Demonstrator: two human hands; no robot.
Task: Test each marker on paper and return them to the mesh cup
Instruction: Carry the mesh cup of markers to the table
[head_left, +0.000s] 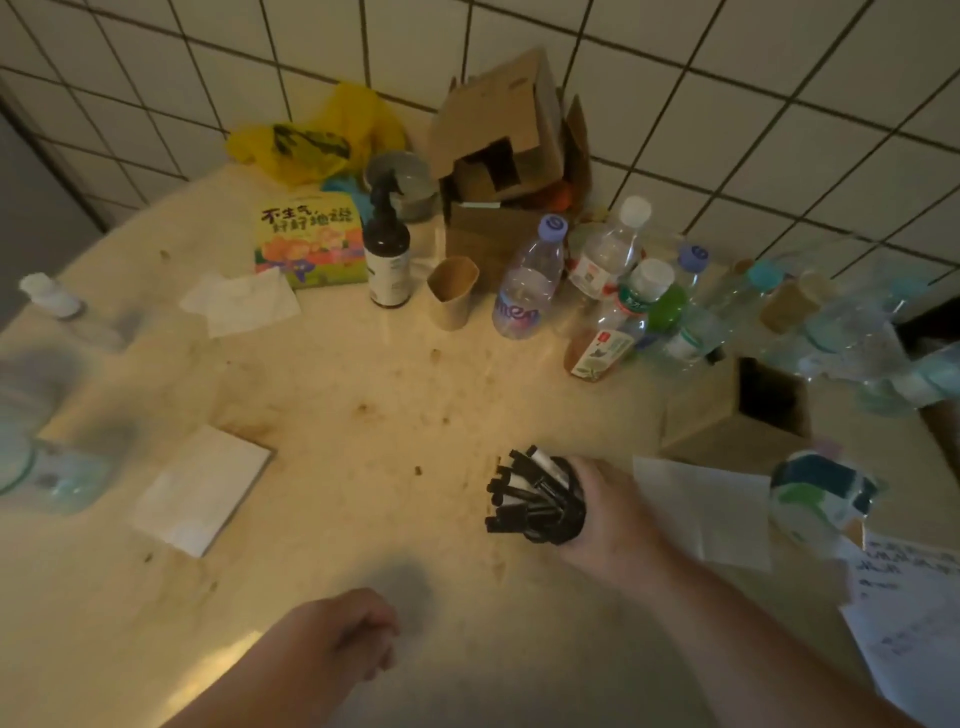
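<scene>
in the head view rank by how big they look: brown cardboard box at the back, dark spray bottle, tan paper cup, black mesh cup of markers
1. brown cardboard box
2. dark spray bottle
3. black mesh cup of markers and tan paper cup: alike, and the mesh cup is nearer, so unranked.
</scene>
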